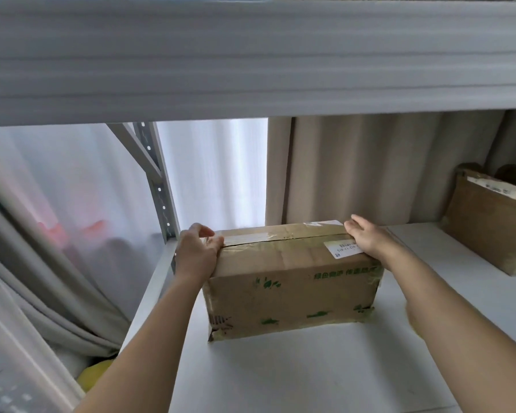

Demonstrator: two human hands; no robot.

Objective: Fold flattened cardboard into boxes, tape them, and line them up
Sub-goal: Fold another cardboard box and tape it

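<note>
White shelf point(325, 368) under a grey beam, curtains behind. Our taped box point(292, 281) stands near the shelf's left edge. Our left hand point(195, 253) grips its left top corner, fingers curled over. Our right hand point(370, 236) rests flat, fingers straight, on its right top corner. Second box point(489, 228) sits far right, well apart.

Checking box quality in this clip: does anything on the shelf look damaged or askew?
The brown taped cardboard box held between the left hand and right hand is worn: its lower left corner is torn, with wrinkled tape. The second brown box at right sits angled on the white shelf.
</note>
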